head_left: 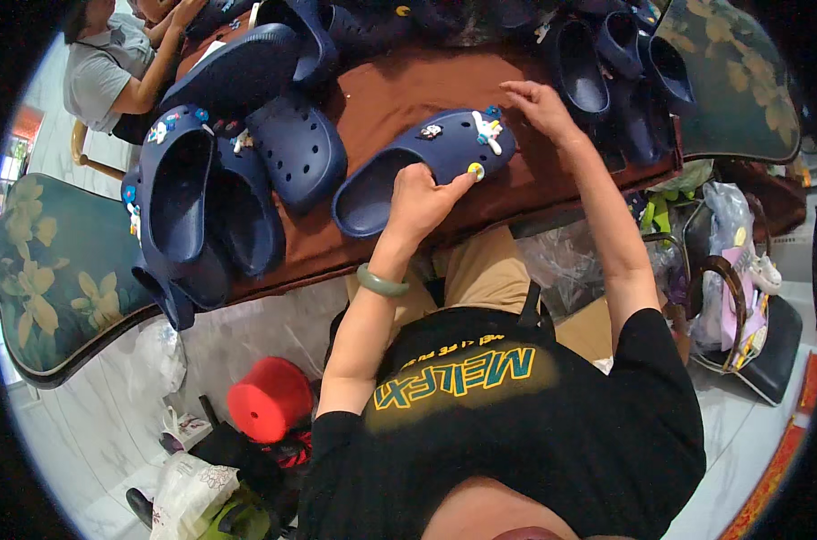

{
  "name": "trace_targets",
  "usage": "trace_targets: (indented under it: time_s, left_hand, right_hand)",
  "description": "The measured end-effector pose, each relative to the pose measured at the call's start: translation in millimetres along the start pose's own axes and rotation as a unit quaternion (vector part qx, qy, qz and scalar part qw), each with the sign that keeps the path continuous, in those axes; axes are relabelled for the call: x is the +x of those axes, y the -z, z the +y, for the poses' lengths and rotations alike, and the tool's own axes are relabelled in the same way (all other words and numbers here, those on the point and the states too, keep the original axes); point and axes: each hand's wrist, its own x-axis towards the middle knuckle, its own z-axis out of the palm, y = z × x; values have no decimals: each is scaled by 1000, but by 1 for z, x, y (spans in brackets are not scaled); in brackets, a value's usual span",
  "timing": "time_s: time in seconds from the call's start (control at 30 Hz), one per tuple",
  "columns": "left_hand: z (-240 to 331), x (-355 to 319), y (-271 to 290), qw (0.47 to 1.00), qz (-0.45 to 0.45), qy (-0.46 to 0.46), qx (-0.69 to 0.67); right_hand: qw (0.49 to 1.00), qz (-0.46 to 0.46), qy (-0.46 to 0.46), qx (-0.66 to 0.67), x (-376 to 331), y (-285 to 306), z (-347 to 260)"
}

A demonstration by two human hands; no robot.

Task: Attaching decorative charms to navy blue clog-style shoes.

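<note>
Head view. One navy clog (pixel 426 166) in hand, lying across the middle of the brown tabletop (pixel 399 90), toe toward the right edge, heel opening toward the near edge. Three charms on its upper: white one (pixel 487 129), small dark one (pixel 431 131), round yellow one (pixel 476 170). Two hands on it.

Left hand (pixel 417 200): clamped over the clog's near rim, thumb pressing at the yellow charm. Green bangle (pixel 381 283) on that wrist. Forearm rising from the lower edge, elbow bent.

Right hand (pixel 539 106): loose, holding nothing, fingertips resting at the toe just beside the white charm. Arm stretched long across the near-right corner.

Pile of about six more navy clogs (pixel 210 189) at the left edge, some stacked inside others, some carrying charms, a couple hanging over the near-left corner. Second cluster of about four navy clogs (pixel 606 76) at the far-right corner. More along the far edge, count unclear.

Off the table: two floral-cushioned chairs, one left (pixel 53 270), one far right (pixel 741 81). One red stool (pixel 269 398) on the floor below the near edge, plastic bags (pixel 188 490) near it. More bags (pixel 728 270) on a seat at the right.

One other person (pixel 111 72) in a grey shirt at the far-left corner, arms raised toward the clogs there.
</note>
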Motion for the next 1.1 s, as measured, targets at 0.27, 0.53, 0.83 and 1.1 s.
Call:
trace_targets:
  time_s: [0.27, 0.53, 0.83, 1.1]
  left_hand:
    - [7, -13, 7, 994, -37, 61, 88]
    - [6, -12, 3, 994, -40, 52, 93]
    - [7, -11, 5, 998, 5, 23, 59]
    - [-10, -6, 6, 998, 4, 3, 63]
  right_hand:
    - [997, 13, 52, -51, -17, -32, -18]
    - [987, 108, -17, 121, -35, -30, -22]
    - [946, 113, 292, -84, -45, -13, -124]
    - [872, 61, 357, -329, -56, -18, -148]
